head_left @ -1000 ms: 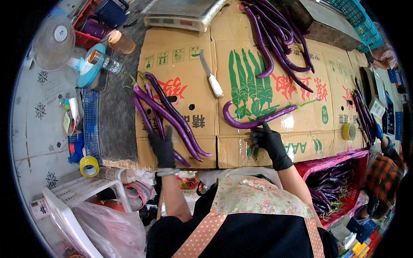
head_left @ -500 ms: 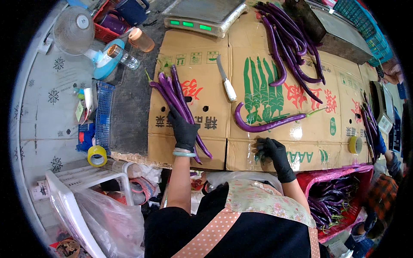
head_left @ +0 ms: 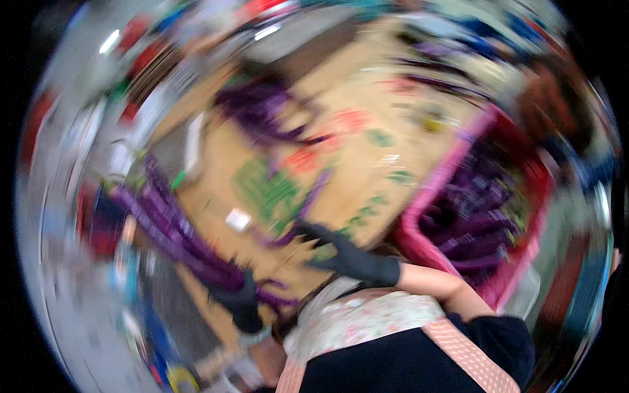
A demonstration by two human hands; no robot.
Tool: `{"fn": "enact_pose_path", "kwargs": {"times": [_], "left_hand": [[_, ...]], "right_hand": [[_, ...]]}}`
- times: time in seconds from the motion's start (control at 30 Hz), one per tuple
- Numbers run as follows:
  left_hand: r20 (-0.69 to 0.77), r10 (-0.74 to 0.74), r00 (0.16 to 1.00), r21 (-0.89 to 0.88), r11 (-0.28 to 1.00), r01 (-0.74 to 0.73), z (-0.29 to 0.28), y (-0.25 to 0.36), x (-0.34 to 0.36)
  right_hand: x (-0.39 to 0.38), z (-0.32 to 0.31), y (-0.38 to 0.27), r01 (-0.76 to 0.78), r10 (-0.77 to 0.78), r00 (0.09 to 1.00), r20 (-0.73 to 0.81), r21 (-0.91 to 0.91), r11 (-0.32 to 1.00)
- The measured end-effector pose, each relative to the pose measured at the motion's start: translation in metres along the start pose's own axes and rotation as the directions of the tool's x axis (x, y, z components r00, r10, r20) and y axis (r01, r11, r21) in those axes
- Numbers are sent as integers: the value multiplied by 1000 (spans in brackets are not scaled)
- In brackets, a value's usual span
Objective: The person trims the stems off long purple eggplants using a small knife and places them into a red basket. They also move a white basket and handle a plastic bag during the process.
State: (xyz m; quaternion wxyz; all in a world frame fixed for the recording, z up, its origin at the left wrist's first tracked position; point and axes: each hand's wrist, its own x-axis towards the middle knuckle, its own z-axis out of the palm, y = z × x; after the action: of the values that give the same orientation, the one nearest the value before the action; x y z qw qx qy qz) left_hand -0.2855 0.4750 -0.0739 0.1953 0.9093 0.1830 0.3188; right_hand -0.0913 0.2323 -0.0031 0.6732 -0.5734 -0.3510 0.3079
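The view is smeared by motion. My left hand (head_left: 237, 300), in a black glove, is closed round a bunch of long purple eggplants (head_left: 177, 229), whose stem ends point to the upper left. My right hand (head_left: 337, 254), also in a black glove, has its fingers apart and nothing in them. Just beyond its fingertips a single curved eggplant (head_left: 314, 196) lies on the flattened cardboard (head_left: 367, 98). A heap of eggplants (head_left: 255, 108) lies farther off on the cardboard. The white knife handle (head_left: 238, 220) shows between my hands; its blade is blurred out.
A pink-red crate (head_left: 419, 232) of eggplants (head_left: 478, 203) stands at the right of the table. A weighing scale (head_left: 180, 147) is at the left, behind the held bunch. A dark metal box (head_left: 301, 42) sits at the far side. A roll of tape (head_left: 432, 123) lies near the crate.
My view has swung round to the right, so the crate now shows larger. My left hand has lifted the eggplants off the cardboard. My right hand's fingers have spread.
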Motion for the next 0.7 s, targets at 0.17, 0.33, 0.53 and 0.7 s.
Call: {"fn": "enact_pose_path", "kwargs": {"times": [0.17, 0.33, 0.53, 0.7], "left_hand": [[-25, 247, 969, -272, 931, -245, 108, 161, 64], [439, 716, 543, -802, 584, -122, 125, 360, 34], [382, 905, 189, -897, 412, -160, 142, 481, 14], [400, 847, 351, -841, 491, -226, 181, 507, 4]], "right_hand": [[-57, -37, -81, 254, -205, 918, -339, 104, 962], [-173, -98, -76, 350, -1, 393, -920, 149, 925], [-339, -170, -105, 264, 63, -66, -996, 43, 964], [-516, -261, -102, 357, 101, -323, -941, -22, 934]]}}
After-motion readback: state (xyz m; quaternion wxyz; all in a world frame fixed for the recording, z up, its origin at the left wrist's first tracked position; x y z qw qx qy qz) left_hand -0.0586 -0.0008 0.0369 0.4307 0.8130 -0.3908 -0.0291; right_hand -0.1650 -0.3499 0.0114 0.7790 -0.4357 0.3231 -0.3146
